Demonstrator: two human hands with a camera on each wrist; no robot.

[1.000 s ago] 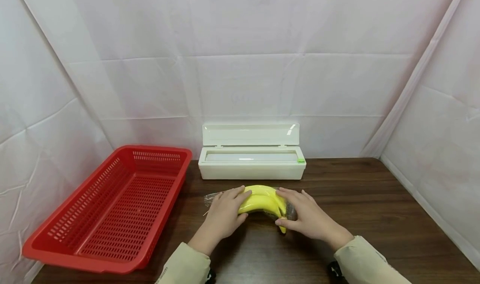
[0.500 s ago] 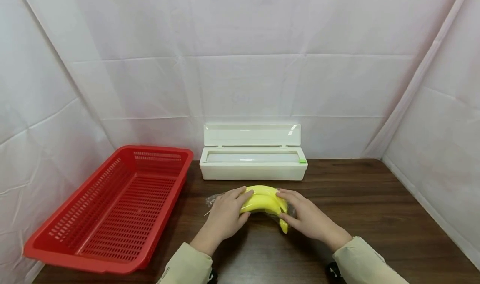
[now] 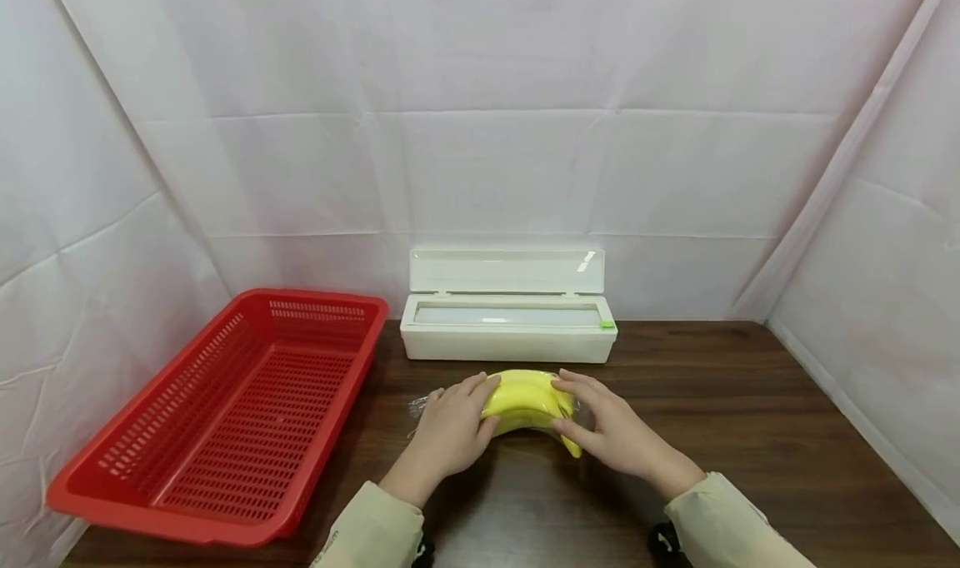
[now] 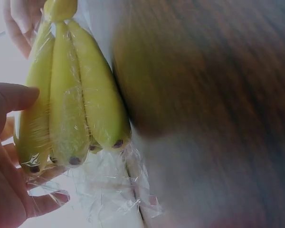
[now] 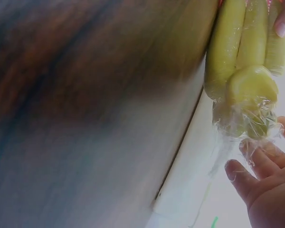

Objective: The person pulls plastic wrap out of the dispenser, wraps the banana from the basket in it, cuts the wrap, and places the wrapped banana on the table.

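Observation:
A bunch of yellow bananas (image 3: 525,395), wrapped in clear plastic film, lies crosswise before the person, stem end to the right. Gripping its left end is the left hand (image 3: 450,428), thumb on the near side and fingers over the far side. At the stem end the right hand (image 3: 618,430) holds the bunch in the same way. Loose, crinkled film (image 4: 109,190) trails past the banana tips in the left wrist view. In the right wrist view, film (image 5: 249,118) bunches around the stem close to the right fingertips (image 5: 237,173).
Behind the bananas stands a white box (image 3: 510,347) with its lid raised, a pale roll inside and a green tab (image 3: 607,325) at its right. A red slotted basket (image 3: 150,521) occupies the left of the dark wooden table (image 3: 750,418). White cloth walls enclose the back and sides.
The bunch has rolled slightly between the hands, showing more of its near underside. Its stem end has shifted a little right and away. Both hands stay at its ends.

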